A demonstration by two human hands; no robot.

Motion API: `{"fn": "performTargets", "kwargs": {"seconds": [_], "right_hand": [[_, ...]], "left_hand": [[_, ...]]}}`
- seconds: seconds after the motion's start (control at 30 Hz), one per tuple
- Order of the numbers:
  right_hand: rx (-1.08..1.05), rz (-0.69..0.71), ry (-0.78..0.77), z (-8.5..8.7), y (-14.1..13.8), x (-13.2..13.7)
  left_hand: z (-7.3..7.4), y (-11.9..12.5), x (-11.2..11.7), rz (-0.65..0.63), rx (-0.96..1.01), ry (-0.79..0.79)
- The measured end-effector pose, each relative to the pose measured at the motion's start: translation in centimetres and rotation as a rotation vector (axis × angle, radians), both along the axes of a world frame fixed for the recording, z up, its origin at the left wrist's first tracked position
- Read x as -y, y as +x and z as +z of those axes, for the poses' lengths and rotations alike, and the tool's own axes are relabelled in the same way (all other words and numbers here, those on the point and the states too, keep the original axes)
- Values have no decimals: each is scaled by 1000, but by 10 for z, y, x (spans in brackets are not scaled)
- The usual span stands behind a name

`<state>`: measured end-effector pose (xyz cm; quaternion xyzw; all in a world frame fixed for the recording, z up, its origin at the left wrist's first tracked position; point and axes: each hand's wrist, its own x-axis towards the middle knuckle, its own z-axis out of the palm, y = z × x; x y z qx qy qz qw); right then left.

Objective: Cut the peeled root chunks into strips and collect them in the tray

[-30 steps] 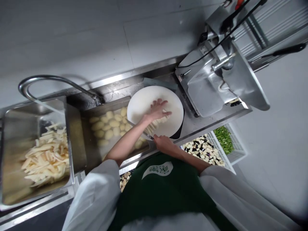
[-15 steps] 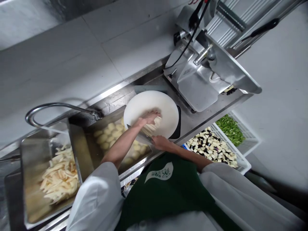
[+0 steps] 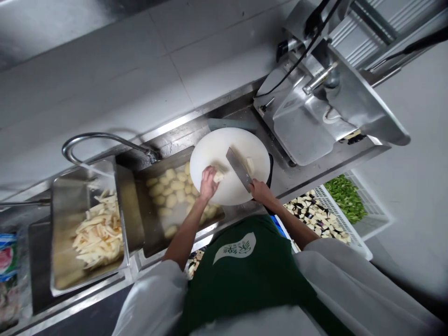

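Cleaver (image 3: pixel 238 167) and pale vegetable pieces on a round cutting board (image 3: pixel 231 140), viewed from above.
I have the left hand (image 3: pixel 209 183) curled around one pale piece (image 3: pixel 219 177) on the board's left half, while the right hand (image 3: pixel 261 189) grips the cleaver at its handle end, the blade slanting across the middle; a second piece (image 3: pixel 249 165) lies just right of the blade. On the left, I see potatoes (image 3: pixel 178 185) in the sink (image 3: pixel 150 242) and pale strips (image 3: pixel 100 231) in a metal tub (image 3: pixel 65 224); a slicer (image 3: pixel 303 137) stands to the right.
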<state>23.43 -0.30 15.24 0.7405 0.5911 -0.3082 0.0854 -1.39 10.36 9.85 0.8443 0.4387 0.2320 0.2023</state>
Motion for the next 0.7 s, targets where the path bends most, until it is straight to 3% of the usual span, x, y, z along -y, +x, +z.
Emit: {"fn": "performTargets", "kwargs": {"seconds": [0.07,0.13,0.27,0.4,0.47,0.53,0.7], "right_hand": [[14,30,-21,4,-4,1],[19,64,-41,8,-14,4],[13,140,-15,12,-42,10],[2,206,17,13,-65,11],[4,216,17,13,-68,9],[2,213,14,13,-64,8],[-31,249,-8,12,-44,16]], "left_hand": [[-23,-3,25,34,-36,-52],[-32,-7,39,52,-39,-61],[-24,-13,28,76,-40,-99],[-13,-14,-7,-63,-51,-205],[-11,-12,-14,-72,-65,-213],[-13,-9,-10,-37,-84,-198],[-19,7,28,-2,-91,-168]]}}
